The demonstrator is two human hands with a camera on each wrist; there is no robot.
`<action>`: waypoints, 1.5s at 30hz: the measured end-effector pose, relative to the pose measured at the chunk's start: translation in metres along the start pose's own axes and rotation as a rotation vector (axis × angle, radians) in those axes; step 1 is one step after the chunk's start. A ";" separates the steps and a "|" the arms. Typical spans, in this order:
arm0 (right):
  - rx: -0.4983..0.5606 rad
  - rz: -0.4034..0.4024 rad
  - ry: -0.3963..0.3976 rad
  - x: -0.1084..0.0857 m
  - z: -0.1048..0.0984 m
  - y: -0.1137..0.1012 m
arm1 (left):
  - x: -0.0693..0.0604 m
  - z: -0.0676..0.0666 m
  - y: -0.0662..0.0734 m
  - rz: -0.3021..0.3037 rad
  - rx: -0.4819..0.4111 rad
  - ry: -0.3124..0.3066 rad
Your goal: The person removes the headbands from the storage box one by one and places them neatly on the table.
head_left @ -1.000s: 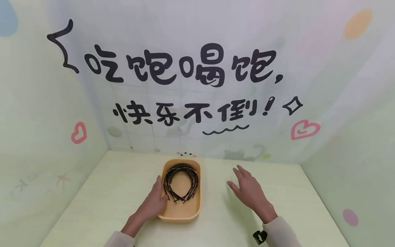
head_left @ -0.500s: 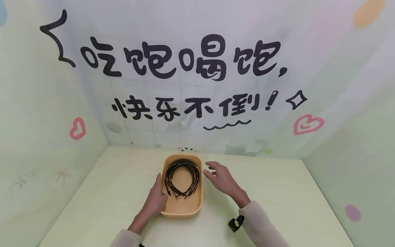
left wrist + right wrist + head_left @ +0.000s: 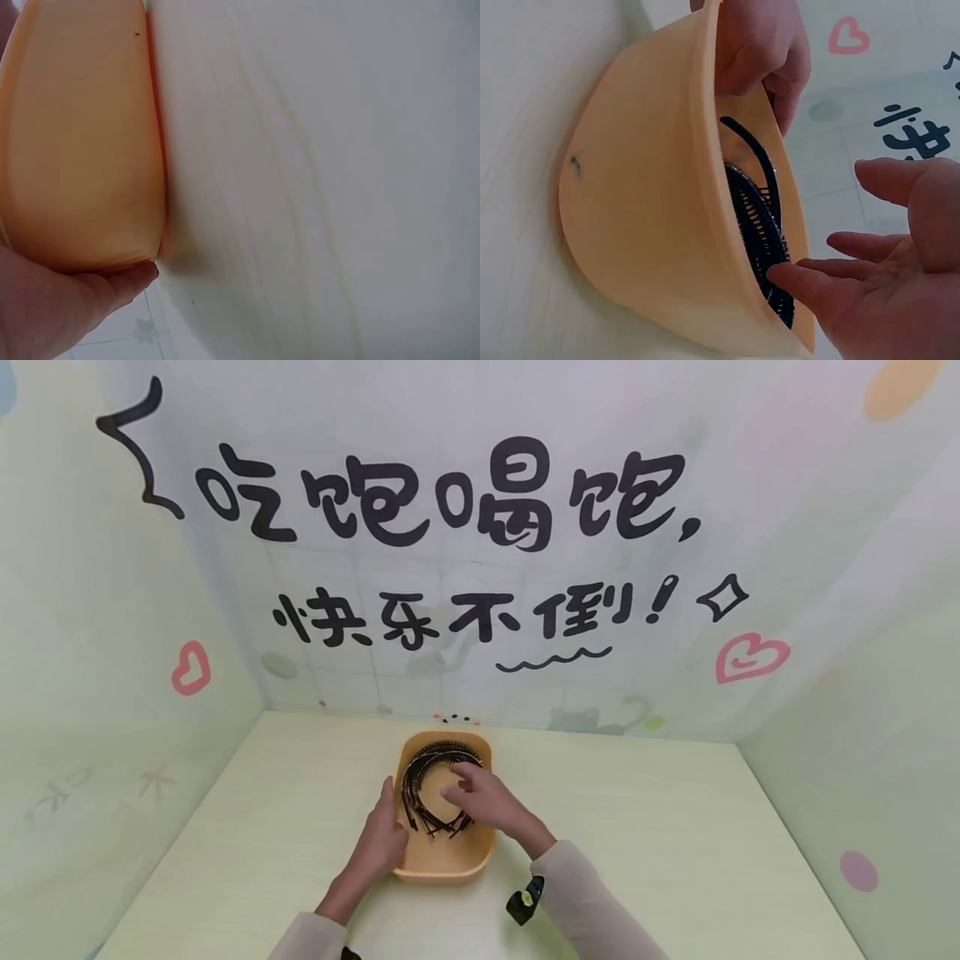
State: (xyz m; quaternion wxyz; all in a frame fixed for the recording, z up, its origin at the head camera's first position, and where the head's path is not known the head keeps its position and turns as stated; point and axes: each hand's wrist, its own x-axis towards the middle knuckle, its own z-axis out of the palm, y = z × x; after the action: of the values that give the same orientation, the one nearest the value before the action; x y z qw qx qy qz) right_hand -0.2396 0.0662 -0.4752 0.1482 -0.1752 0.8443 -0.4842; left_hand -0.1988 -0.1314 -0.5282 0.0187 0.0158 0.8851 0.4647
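Note:
A pale orange plastic box (image 3: 442, 862) with rounded corners stands on the table and holds several black toothed headbands (image 3: 411, 793), piled in a ring. My left hand (image 3: 380, 837) grips the box by its left wall; the left wrist view shows its digit (image 3: 124, 285) lying along the outside. Over the right rim reaches my right hand (image 3: 489, 797), above the headbands. Seen from the right wrist, the thumb (image 3: 889, 178) is well apart from the fingers, and one fingertip (image 3: 780, 274) is at the headbands; whether it touches them I cannot tell.
The light table (image 3: 637, 843) extends on both sides of the box. A back wall (image 3: 420, 685) with large black lettering rises just behind the box, and side walls (image 3: 885, 760) close off left and right.
My right hand has moved left from beside the box to over the headbands inside it. The left hand has kept its hold on the box. The view has tilted slightly downward.

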 end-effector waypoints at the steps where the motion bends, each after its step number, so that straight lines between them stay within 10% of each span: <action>1: -0.009 0.015 -0.007 0.001 0.003 0.000 | 0.000 0.000 0.000 -0.003 -0.003 -0.001; 15: -0.083 0.032 -0.048 0.009 0.022 0.004 | 0.004 0.000 0.001 0.009 0.014 0.023; 26: -0.306 -0.069 0.248 0.018 0.017 -0.004 | 0.004 0.001 0.003 0.022 0.000 0.027; 45: -0.376 -0.027 0.167 0.021 0.022 0.001 | 0.001 0.002 -0.002 0.003 0.008 0.028</action>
State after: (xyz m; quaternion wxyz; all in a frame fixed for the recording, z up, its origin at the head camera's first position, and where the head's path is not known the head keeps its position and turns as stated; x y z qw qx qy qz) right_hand -0.2494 0.0401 -0.4888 0.0360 -0.1703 0.9268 -0.3329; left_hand -0.1996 -0.1307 -0.5317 0.0058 0.0107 0.8871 0.4615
